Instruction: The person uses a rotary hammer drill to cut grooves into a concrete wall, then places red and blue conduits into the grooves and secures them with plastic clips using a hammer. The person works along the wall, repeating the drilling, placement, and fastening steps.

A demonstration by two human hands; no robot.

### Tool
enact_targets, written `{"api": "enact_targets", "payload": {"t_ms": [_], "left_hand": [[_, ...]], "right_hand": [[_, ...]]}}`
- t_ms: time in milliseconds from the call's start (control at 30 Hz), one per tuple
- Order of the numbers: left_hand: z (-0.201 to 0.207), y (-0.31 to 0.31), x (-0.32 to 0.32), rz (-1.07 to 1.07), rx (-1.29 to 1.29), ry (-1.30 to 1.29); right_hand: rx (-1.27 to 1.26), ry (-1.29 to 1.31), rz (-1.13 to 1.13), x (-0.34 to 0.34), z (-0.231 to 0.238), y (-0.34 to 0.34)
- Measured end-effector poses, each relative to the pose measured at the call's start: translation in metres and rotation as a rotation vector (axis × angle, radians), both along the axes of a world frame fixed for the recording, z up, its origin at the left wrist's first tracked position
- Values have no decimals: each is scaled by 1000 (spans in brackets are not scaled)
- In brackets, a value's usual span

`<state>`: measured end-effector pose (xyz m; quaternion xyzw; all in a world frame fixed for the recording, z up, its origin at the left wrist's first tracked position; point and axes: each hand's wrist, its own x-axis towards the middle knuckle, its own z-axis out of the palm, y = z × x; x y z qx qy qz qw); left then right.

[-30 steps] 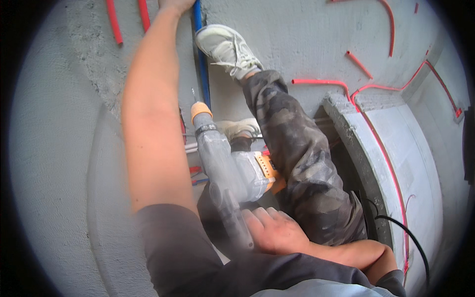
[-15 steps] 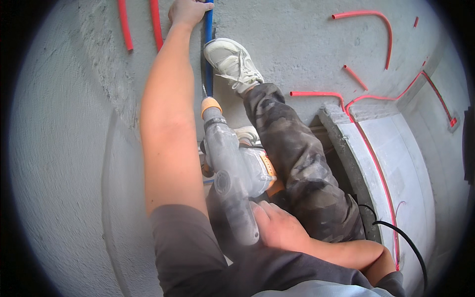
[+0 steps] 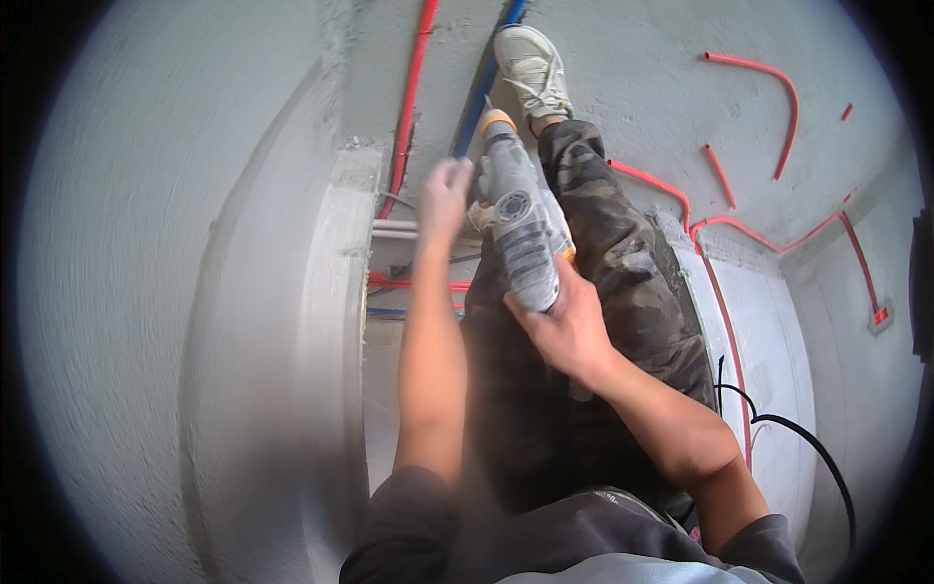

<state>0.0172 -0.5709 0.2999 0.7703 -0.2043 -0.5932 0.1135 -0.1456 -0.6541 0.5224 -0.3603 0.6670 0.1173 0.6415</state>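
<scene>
My right hand [image 3: 572,321] is closed around the rear handle of a dusty grey power drill [image 3: 513,175] with an orange collar at its front. The drill points away from me, its thin bit near a blue pipe [image 3: 473,115] that runs along the concrete floor. Left of the drill, just short of the blue pipe, is my left hand [image 3: 446,204], smeared by motion. Its fingers cannot be made out clearly, and nothing shows in it. My white shoe [image 3: 533,73] stands on the floor beside the pipe.
A red pipe [image 3: 407,107] runs left of the blue one. Loose red pipe pieces [image 3: 790,117] lie at the right. A rough plastered wall [image 3: 253,243] fills the left. Pipes [image 3: 394,229] cross a gap below my left hand. A black cable [image 3: 822,453] curves at lower right.
My left hand has let go of the blue pipe and come back toward me. The drill has moved right and away from me in my right hand. The view has shifted.
</scene>
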Motion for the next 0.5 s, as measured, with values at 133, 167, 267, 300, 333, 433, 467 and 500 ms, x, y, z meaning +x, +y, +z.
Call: {"api": "enact_targets", "payload": {"t_ms": [133, 167, 267, 300, 333, 433, 467, 500], "left_hand": [[-9, 52, -11, -30, 78, 141], [-15, 54, -10, -28, 81, 141], [-35, 57, -11, 284, 41, 316], [-39, 55, -12, 219, -188, 283], [-41, 53, -10, 200, -191, 282], [-46, 44, -7, 112, -157, 255], [-47, 40, -7, 72, -145, 231], [-50, 37, -7, 51, -154, 197]], "right_hand": [[1, 110, 150, -3, -10, 10], [-15, 96, 148, -3, -10, 11], [-38, 75, 123, -4, -15, 17], [-24, 74, 101, -4, -17, 18], [-4, 83, 117, -4, -19, 20], [-115, 56, 97, -1, -29, 20], [-98, 77, 115, 1, -34, 19], [-104, 87, 138, 4, -38, 18]]}}
